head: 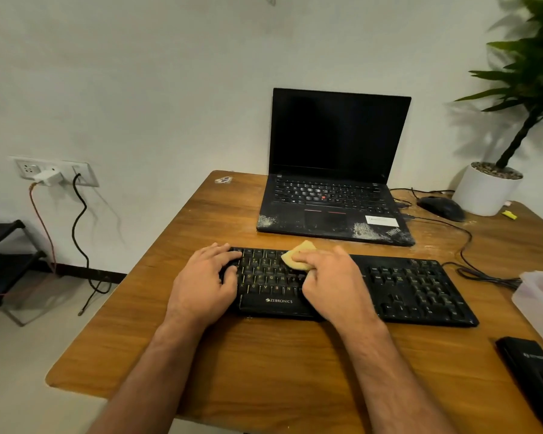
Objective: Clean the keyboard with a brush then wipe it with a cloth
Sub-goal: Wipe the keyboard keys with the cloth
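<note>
A black keyboard point(414, 286) lies across the middle of the wooden table point(264, 364). My right hand point(333, 283) grips a folded yellow cloth point(297, 256) and holds it against the upper key rows near the keyboard's centre. My left hand point(206, 281) rests on the keyboard's left end, with its fingers curled over the left edge and the leftmost keys. No brush is in view.
An open black laptop point(336, 183), dusty on its palm rest, stands behind the keyboard. A black mouse point(442, 208), a white plant pot point(486, 189) and cables sit at back right. A translucent plastic box point(539, 296) and a black case point(533, 374) lie at right.
</note>
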`<state>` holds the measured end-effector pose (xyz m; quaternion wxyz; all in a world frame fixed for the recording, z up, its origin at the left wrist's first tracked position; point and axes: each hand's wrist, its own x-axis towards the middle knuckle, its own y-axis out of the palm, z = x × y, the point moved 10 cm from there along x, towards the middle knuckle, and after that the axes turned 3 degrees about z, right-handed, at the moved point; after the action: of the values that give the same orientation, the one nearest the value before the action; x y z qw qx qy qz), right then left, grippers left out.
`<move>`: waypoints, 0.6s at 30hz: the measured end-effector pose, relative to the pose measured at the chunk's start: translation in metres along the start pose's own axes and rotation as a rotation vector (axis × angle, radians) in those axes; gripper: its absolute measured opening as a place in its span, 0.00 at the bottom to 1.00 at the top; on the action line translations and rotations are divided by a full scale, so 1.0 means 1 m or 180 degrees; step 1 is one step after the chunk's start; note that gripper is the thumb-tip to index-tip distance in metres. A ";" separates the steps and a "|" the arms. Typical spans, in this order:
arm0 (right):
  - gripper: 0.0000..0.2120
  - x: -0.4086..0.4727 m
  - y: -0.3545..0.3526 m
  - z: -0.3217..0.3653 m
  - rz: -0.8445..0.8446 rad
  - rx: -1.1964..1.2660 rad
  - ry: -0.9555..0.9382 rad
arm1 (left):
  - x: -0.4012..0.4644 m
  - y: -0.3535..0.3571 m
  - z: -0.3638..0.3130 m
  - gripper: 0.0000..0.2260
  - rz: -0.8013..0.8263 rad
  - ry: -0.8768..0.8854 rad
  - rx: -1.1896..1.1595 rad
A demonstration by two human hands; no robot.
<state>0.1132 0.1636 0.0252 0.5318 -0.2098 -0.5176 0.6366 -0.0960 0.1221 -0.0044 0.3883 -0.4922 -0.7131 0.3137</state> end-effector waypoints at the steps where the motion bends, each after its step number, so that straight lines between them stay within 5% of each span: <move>1: 0.23 0.000 0.001 0.004 0.0042 -0.0123 -0.0052 | 0.000 0.000 0.001 0.17 -0.0003 0.0005 -0.0008; 11: 0.24 0.008 0.021 0.064 0.0364 -0.0297 -0.0843 | 0.000 0.001 0.003 0.16 -0.0059 -0.0043 -0.0105; 18: 0.22 0.015 -0.010 -0.003 -0.0014 -0.0249 0.0226 | 0.000 0.000 0.003 0.16 -0.0057 -0.0038 -0.0103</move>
<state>0.1155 0.1774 0.0373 0.5426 -0.2517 -0.5234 0.6069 -0.0984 0.1220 -0.0062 0.3788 -0.4902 -0.7248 0.3015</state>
